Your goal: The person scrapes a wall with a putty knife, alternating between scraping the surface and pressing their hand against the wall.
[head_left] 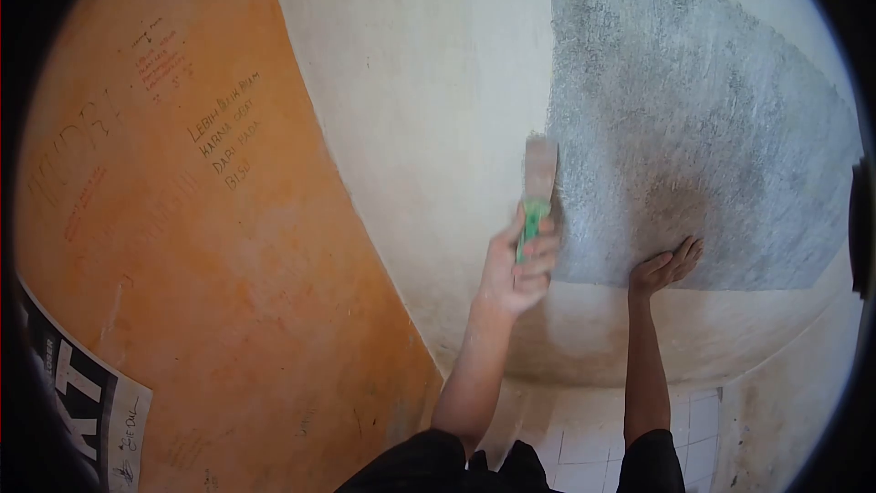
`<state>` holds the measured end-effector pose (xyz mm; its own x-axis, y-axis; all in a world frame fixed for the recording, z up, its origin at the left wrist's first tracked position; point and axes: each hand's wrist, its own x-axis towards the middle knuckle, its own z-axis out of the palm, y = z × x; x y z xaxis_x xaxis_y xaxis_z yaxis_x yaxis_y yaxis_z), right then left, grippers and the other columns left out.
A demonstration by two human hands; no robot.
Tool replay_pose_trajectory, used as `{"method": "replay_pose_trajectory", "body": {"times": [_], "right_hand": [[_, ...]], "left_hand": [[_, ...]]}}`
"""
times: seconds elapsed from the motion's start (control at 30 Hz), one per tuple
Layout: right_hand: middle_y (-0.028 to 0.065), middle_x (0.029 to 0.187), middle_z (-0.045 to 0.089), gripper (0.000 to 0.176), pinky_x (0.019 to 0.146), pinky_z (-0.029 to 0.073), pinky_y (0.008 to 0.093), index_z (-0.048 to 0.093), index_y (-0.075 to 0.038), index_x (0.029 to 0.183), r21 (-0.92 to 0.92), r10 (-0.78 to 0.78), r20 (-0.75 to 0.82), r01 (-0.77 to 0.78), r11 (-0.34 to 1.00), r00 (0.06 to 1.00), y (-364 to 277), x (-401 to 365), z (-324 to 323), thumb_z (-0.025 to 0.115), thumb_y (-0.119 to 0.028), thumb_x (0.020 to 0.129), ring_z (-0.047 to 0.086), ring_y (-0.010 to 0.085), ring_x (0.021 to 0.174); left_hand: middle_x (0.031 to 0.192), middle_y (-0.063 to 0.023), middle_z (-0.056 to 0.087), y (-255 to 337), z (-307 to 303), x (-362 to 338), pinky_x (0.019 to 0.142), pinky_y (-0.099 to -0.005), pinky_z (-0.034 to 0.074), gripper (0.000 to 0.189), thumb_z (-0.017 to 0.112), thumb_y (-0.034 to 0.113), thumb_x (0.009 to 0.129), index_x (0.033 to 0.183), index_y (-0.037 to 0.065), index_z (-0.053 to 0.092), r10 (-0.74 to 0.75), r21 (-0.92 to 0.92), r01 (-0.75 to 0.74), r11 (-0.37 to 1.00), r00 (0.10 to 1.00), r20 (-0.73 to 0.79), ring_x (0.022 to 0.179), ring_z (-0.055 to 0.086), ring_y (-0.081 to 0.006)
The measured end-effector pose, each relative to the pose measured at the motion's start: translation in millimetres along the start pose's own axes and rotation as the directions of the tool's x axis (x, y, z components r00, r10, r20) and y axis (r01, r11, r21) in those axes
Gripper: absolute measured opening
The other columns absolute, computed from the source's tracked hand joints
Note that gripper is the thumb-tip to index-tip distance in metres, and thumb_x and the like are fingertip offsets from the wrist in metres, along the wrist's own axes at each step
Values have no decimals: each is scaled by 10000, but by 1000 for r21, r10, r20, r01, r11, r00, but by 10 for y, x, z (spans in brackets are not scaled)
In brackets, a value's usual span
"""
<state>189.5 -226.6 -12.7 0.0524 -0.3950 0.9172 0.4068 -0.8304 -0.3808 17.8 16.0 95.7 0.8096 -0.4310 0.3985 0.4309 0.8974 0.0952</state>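
My left hand (520,265) is wrapped round the green handle of a scraper (540,167), a putty knife with a flat, wide blade pointing up. The blade overlaps the left edge of a grey, rough-textured patch (639,100) on the pale wall, and hand and blade are slightly blurred. Lower down on that patch, near its bottom edge, my right hand (669,265) lies flat with fingers stretched out to the right. It holds nothing.
An orange wall (274,274) with handwriting meets the white wall (411,110) at a corner on the left. A black-and-white poster (100,411) hangs at lower left. White floor tiles (584,438) show below. A dark object (860,228) stands at the right edge.
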Motion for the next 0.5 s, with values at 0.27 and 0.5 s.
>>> {"method": "replay_pose_trajectory", "body": {"times": [0.27,0.5], "right_hand": [[212,1488,343,517,1121,190,548,387,-3,1424,12,6,15,-6,1000,1000,-6,-6,35,262,-300,1019,287,400,1390],[212,1488,344,529,1123,202,528,394,-6,1420,-18,13,29,-12,1000,999,-12,-55,-2,245,-333,1031,291,400,1385]], "left_hand": [[658,14,403,-11,-54,74,323,-219,156,436,348,477,1016,957,79,518,44,32,-45,998,998,35,410,299,-76],[651,7,404,-18,-356,-74,315,-223,161,452,340,479,1017,943,75,528,2,-32,-1,999,999,37,405,302,-76]]}}
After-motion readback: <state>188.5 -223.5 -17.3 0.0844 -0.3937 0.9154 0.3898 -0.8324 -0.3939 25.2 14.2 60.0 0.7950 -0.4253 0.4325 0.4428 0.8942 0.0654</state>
